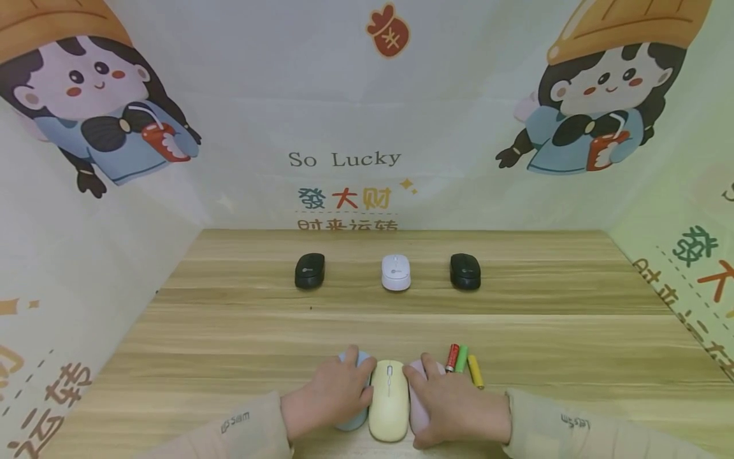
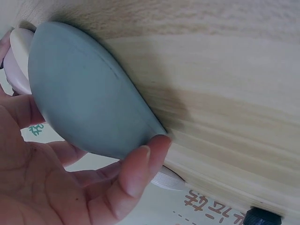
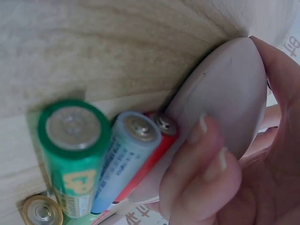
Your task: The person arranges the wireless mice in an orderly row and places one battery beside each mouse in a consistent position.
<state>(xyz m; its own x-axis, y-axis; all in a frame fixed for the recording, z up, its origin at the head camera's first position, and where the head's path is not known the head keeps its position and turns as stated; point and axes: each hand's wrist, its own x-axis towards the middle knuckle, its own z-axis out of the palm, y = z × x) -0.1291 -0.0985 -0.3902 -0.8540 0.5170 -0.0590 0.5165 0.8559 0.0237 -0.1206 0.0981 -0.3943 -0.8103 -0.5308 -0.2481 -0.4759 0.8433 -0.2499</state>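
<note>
Three computer mice stand side by side at the near edge of the table. The yellow mouse [image 1: 389,408] is in the middle. At its left my left hand [image 1: 337,390] grips the blue mouse [image 2: 79,89], with fingers along its sides. At its right my right hand [image 1: 455,405] holds the lilac mouse [image 3: 227,89], which the hand partly covers in the head view. Beside the right hand lie several batteries: a red battery [image 1: 452,357], a green battery [image 1: 461,359] and a yellow battery [image 1: 475,371]; a blue battery [image 3: 127,157] also shows in the right wrist view.
Farther back, in a spaced row, stand a black mouse [image 1: 309,271], a white mouse [image 1: 395,273] and another black mouse [image 1: 465,271]. A printed cloth [image 1: 246,127] encloses the wooden table [image 1: 229,331] at the back and both sides.
</note>
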